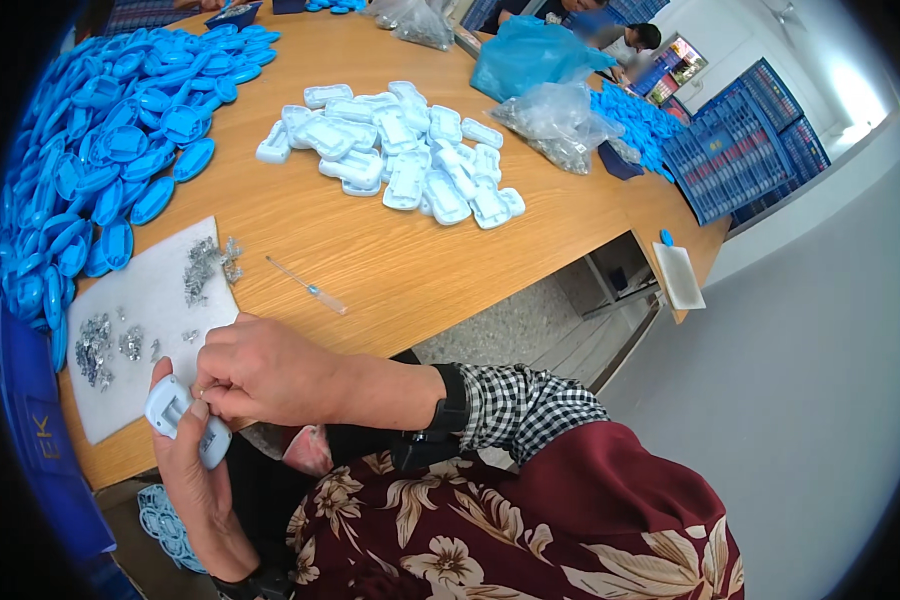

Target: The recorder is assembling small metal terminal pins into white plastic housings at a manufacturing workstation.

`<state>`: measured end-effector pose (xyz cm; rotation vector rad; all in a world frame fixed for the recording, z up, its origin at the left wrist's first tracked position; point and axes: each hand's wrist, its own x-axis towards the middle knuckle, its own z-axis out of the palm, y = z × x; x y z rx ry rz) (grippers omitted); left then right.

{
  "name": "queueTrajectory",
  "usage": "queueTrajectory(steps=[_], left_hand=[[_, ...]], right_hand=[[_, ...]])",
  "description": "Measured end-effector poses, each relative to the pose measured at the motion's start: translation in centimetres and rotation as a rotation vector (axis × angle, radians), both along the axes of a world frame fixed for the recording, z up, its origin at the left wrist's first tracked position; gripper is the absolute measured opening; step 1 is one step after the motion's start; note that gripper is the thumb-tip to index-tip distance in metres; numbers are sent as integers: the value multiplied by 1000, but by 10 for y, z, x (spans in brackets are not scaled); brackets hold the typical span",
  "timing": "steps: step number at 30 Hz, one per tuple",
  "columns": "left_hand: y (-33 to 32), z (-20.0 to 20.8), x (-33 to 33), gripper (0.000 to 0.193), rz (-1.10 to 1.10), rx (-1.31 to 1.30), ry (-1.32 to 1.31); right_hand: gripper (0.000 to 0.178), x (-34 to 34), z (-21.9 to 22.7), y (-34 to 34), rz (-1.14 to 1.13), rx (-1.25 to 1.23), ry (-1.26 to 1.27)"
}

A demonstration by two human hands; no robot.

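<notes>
A short dark printed mark shows on the near end of the pale casing (217, 447), too small and tilted to read with confidence. Larger yellowish lettering stands on the side of the blue bin (32, 400) at the left edge of the frame, and a small yellowish mark sits on the blue crate (722, 160) at the upper right.

The casing is at the lower left of the frame, just beyond the table's near edge — a smooth, rounded oblong, whitish blue, with a recessed slot toward its far end. The left hand (192, 478) has closed around it, thumb laid across the upper face and fingers wrapped behind. The right hand (260, 375) comes in over it, thumb and forefinger pinched together at the casing's edge, the other fingers curled; whether a tiny part sits between those tips I cannot tell.

Just above the hands, a white mat (155, 290) lies on the wooden table (390, 290), bearing loose clusters of small silvery metal parts (95, 345). Right of the mat lies a thin screwdriver (315, 291) with a clear, bluish handle. Similar pale casings (405, 160) are heaped at the upper centre; bright blue oval shells (120, 140) fill the upper left — a far bigger pile, partly glossy.
</notes>
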<state>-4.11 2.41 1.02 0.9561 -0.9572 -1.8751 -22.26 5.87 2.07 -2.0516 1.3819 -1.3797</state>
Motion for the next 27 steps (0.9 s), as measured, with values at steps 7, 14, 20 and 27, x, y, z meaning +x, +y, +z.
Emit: queueTrajectory(steps=[7,14,20,27], left_hand=[[0,1,-11,70,14,30,35],[0,-1,-11,56,-9,-55,71],[3,6,0,48,-35,-98,19],[-5,4,-2,44,-88,27,134]], right_hand=[[12,-3,-6,-3,-14,-92,44],[16,0,14,9,-19,459,-294],[11,3,22,5,111,729,-489],[15,-3,17,-4,157,782,-597]])
